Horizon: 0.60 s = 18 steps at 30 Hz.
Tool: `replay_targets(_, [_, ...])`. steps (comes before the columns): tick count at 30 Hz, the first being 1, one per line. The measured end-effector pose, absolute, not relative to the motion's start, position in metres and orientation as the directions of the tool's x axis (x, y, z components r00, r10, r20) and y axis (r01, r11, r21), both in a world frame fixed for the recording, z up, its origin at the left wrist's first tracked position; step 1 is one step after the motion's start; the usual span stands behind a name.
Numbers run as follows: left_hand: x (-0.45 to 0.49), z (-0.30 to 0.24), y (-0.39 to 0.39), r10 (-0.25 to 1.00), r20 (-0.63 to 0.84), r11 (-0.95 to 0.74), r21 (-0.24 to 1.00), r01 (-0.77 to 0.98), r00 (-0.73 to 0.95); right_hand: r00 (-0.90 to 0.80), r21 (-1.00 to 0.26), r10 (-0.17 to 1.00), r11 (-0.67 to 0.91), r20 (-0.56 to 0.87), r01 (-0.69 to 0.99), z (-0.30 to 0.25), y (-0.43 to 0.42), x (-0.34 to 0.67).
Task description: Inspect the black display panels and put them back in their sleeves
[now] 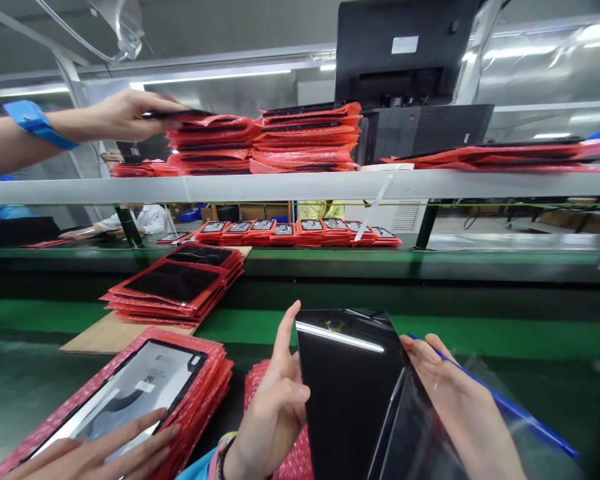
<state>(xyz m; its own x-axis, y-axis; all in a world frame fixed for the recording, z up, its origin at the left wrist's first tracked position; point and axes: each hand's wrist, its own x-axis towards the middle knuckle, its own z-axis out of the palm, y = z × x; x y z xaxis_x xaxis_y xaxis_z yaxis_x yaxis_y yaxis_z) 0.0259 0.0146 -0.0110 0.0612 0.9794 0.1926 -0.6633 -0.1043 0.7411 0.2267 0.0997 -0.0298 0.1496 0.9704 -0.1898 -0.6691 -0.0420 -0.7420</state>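
A glossy black screen panel (pixel 350 380) stands tilted in front of me. My left hand (pixel 275 400) grips its left edge, thumb on the near side and index finger pointing up. At the panel's right edge, my right hand (pixel 460 393) is closed on clear plastic film (pixel 410 433), which hangs loosely over the panel's right part. A thin blue stick (pixel 525 417) runs behind those fingers; whether it is gripped or only tucked there, I cannot tell. Red bubble wrap (pixel 305 453) lies beneath, partly hidden by my left hand and the panel.
Another person's hand (pixel 115 447) rests on a wrapped panel stack (pixel 205 380) at left. Above, a hand with a blue wristband (pixel 125 113) touches a shelf stack (pixel 215 143). Red-wrapped panels (pixel 175 280) sit on a board (pixel 95 333). The shelf edge (pixel 300 187) crosses ahead.
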Motion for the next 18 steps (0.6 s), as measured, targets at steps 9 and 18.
replay_targets(9, [0.026,-0.013,0.024,0.985,0.17,-0.098,0.678,-0.728,0.026,0.06,-0.688,0.992,-0.033,-0.111,-0.725,-0.036,0.106,0.236])
replay_targets(18, [0.023,-0.019,0.032,0.992,0.121,-0.069,0.697,-0.714,0.022,0.058,-0.727,0.997,0.004,-0.049,-0.687,-0.046,0.114,0.235])
